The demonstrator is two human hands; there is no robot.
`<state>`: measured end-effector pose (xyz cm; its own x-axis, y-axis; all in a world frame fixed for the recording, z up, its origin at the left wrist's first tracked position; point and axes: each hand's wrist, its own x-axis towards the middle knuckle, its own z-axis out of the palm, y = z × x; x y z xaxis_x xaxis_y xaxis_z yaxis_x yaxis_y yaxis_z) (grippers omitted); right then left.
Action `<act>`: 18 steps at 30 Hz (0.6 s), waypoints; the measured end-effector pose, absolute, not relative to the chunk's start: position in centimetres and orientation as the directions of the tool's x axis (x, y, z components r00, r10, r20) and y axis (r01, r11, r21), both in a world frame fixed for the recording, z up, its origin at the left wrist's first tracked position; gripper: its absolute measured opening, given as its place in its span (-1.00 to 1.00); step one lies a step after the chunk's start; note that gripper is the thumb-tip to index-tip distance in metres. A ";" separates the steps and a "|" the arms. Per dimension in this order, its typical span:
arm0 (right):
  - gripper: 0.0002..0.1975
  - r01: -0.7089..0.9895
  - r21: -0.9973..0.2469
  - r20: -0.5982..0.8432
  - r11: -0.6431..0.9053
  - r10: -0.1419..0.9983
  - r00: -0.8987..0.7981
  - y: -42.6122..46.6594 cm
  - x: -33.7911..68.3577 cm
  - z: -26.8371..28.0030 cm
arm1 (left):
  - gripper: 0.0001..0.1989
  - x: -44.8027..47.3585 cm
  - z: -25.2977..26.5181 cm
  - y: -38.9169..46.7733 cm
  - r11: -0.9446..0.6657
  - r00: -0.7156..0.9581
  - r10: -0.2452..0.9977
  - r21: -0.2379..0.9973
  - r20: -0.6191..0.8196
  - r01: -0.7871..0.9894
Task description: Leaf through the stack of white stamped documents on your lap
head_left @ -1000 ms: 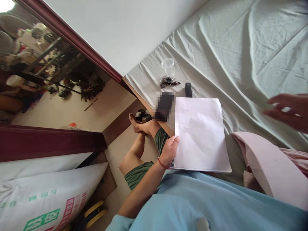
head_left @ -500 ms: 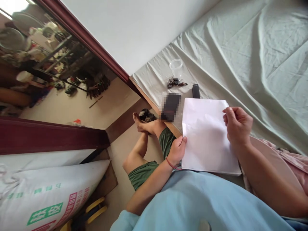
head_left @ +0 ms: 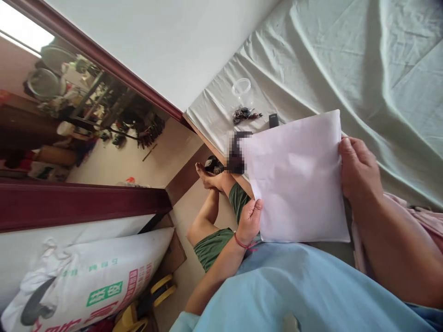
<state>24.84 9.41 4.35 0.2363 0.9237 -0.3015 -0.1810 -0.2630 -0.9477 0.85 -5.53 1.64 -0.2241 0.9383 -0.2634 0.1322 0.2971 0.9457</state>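
A white sheet of paper [head_left: 299,184], blank on the side I see, is held over my lap with its far right corner raised. It may be one of several sheets or a notebook page; I cannot tell which. My left hand [head_left: 249,220] is closed on its lower left edge, thumb on top. On the right edge, my right hand [head_left: 362,168] grips with the thumb in front and the other fingers mostly hidden. The paper partly covers a dark, blurred-out object [head_left: 238,154] and a small black box-like item [head_left: 273,121] on the bed.
A clear plastic cup [head_left: 242,90] and a tangle of dark cord or beads [head_left: 244,115] lie on the pale green bed sheet [head_left: 311,64]. Black shoes [head_left: 213,165] rest on the floor near my foot. A printed white sack [head_left: 114,272] stands at left, below a dark red frame [head_left: 83,205].
My right hand has moved from just above the paper's upper right corner to its right edge and now grips it. The paper's far side has risen, covering more of the black item.
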 end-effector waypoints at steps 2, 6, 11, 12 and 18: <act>-0.44 -0.238 -0.926 -0.337 -0.293 0.925 0.173 9.5 24.9 3.9 | -0.46 0.9 1.0 -5.3 0.356 -0.237 0.914 0.930 -0.329 0.085; -0.56 -0.061 -0.927 -0.374 -0.371 0.927 0.037 9.3 25.3 2.9 | -0.41 0.9 0.7 -5.1 0.440 -0.196 0.879 0.898 -0.434 -0.017; -0.82 0.103 -0.925 -0.363 -0.366 0.931 0.046 8.8 25.4 3.5 | -0.48 1.4 1.6 -5.4 0.446 -0.173 0.852 0.859 -0.493 -0.254; -0.82 0.096 -0.924 -0.366 -0.371 0.928 0.063 8.8 25.4 3.8 | -0.51 1.4 1.7 -5.5 0.430 -0.183 0.852 0.855 -0.491 -0.290; -0.72 0.058 -0.928 -0.366 -0.369 0.929 0.062 9.1 25.2 4.3 | -0.55 1.1 1.4 -5.6 0.401 -0.250 0.843 0.866 -0.477 -0.300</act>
